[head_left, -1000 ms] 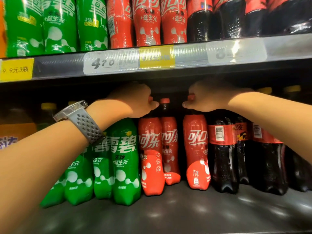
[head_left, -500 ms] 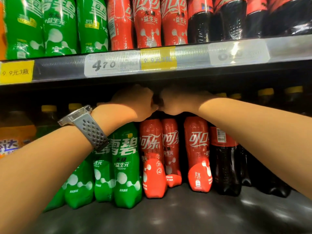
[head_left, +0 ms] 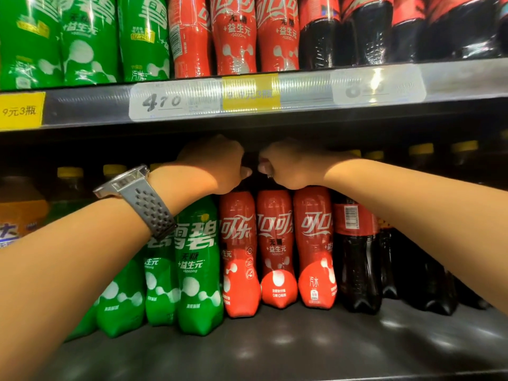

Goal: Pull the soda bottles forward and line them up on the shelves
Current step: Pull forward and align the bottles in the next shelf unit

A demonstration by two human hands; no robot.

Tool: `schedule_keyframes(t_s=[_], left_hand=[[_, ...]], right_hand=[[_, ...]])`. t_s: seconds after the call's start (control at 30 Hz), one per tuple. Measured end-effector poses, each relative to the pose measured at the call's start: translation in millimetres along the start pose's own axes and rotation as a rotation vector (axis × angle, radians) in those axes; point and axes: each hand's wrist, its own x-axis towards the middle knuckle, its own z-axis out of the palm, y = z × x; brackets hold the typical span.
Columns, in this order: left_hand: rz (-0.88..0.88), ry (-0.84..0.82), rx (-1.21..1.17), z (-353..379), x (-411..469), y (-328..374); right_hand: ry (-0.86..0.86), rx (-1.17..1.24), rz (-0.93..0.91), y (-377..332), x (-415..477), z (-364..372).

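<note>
Fingers of my left hand (head_left: 217, 166) curl tight over the neck of the leftmost of three red-sleeved plastic cola bottles (head_left: 276, 243), which stand side by side mid-way along the dark lower shelf (head_left: 275, 347), between green plastic soda bottles (head_left: 198, 265) and dark clear-plastic cola bottles (head_left: 357, 265). My right hand (head_left: 294, 166), almost touching the left, clamps over the other two tops; which neck it grips I cannot tell.
</note>
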Motion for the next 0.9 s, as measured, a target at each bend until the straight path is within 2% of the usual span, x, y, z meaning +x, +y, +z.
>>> schedule_keyframes(t_s=[0.3, 0.5, 0.9], left_hand=[[0.04, 0.035, -0.029, 0, 0, -6], [0.078, -0.017, -0.112, -3, 1, -11], [0.074, -0.015, -0.147, -2, 2, -14]], right_hand=[[0.038, 0.057, -0.036, 1, -5, -6], [0.005, 0.047, -0.058, 3, -5, -3], [-0.046, 0.04, -0.094, 9, 0, -11]])
